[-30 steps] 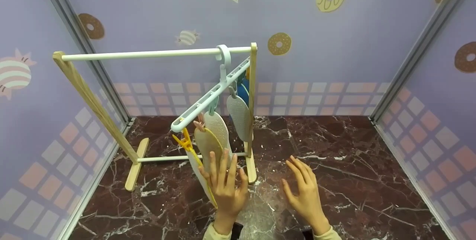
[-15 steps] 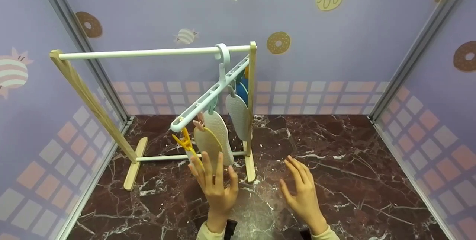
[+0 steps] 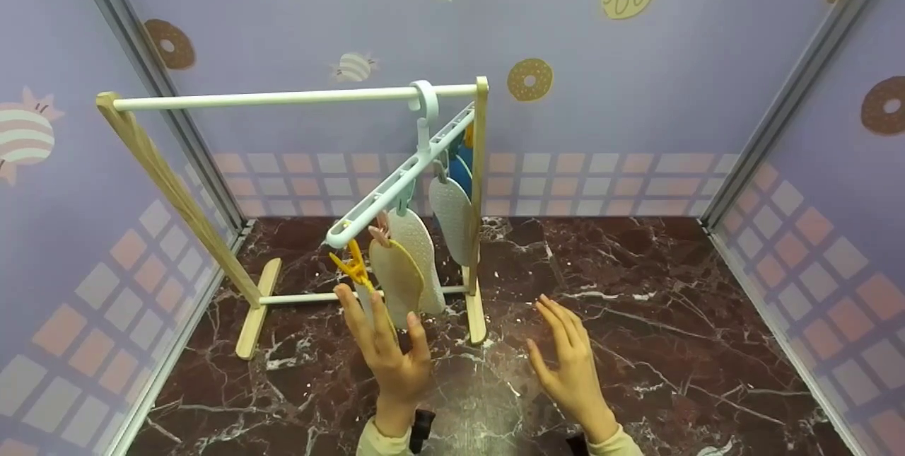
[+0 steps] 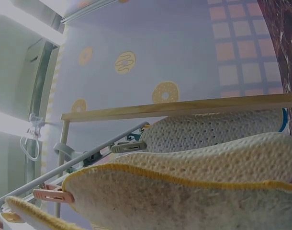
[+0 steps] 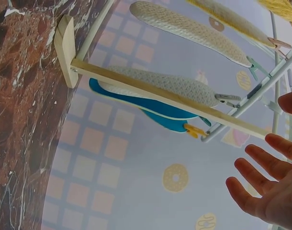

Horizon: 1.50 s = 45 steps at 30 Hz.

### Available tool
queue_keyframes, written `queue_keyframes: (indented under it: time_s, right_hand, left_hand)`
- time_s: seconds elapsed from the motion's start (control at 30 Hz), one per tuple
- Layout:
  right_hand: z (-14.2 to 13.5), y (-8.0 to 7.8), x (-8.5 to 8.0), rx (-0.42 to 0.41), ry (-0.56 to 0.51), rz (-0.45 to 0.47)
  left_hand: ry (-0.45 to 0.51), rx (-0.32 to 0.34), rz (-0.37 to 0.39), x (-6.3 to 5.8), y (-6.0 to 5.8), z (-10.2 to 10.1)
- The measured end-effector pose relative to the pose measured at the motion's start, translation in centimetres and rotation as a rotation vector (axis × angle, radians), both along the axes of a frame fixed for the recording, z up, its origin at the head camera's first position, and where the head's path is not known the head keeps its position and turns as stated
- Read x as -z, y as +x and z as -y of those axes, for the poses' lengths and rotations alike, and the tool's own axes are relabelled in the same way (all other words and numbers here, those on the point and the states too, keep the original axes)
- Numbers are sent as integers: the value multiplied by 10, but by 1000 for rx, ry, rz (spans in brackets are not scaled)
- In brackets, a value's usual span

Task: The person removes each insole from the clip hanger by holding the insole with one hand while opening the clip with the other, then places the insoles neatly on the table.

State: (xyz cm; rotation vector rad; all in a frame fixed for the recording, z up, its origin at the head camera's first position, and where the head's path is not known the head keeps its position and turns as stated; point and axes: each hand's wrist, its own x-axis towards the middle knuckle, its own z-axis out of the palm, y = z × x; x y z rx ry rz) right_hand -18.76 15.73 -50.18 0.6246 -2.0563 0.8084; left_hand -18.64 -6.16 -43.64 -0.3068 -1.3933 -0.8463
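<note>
A pale hanger (image 3: 382,194) hooks over the rack's top rail, and several insoles hang from its clips. Nearest me, a yellow clothespin (image 3: 352,265) holds a yellow-edged insole, largely behind my left hand (image 3: 396,367). That hand is raised with extended fingers; whether it touches the insole I cannot tell. Behind hang another yellow-edged insole (image 3: 396,276) on a pink clothespin (image 4: 54,194), a white insole (image 3: 418,251) on a green clip, and a grey-white insole (image 3: 451,223) beside blue ones (image 5: 136,103). My right hand (image 3: 571,367), fingers spread in the right wrist view, holds nothing.
The wooden rack (image 3: 180,201) stands on a dark red marbled surface (image 3: 672,343), its right foot (image 3: 477,318) left of my right hand. Patterned lilac panels (image 3: 707,74) with metal corner posts (image 3: 799,81) enclose the back and sides.
My left hand has moved left and slightly toward me, across the front insole, and turned a little. More of the insoles behind shows. The right hand has shifted only slightly.
</note>
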Motion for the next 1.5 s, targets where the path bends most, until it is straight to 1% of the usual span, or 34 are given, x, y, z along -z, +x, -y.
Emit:
queue_keyframes:
  time_s: [0.17,0.37,0.53,0.63,0.87,1.07,1.33,1.5]
  right_hand:
    - [1,-1,-1,-7,-14,5]
    - [4,-2,0,-15,-30,0]
    - [10,0,2,-11,-14,11]
    - [15,1,3,-12,-8,22]
    - [25,3,6,-39,3,29]
    - [32,6,7,-53,20,37]
    - [36,7,5,-60,19,43]
    - [39,5,1,-71,25,35]
  left_hand:
    - [13,4,16,0,-2,5]
    - [20,22,66,3,-2,13]
    - [44,72,96,5,0,24]
    - [56,99,123,4,-1,31]
    - [98,158,209,-5,0,43]
    - [127,202,235,-13,2,43]
    - [174,262,303,-15,2,37]
    - [183,303,297,-20,0,36]
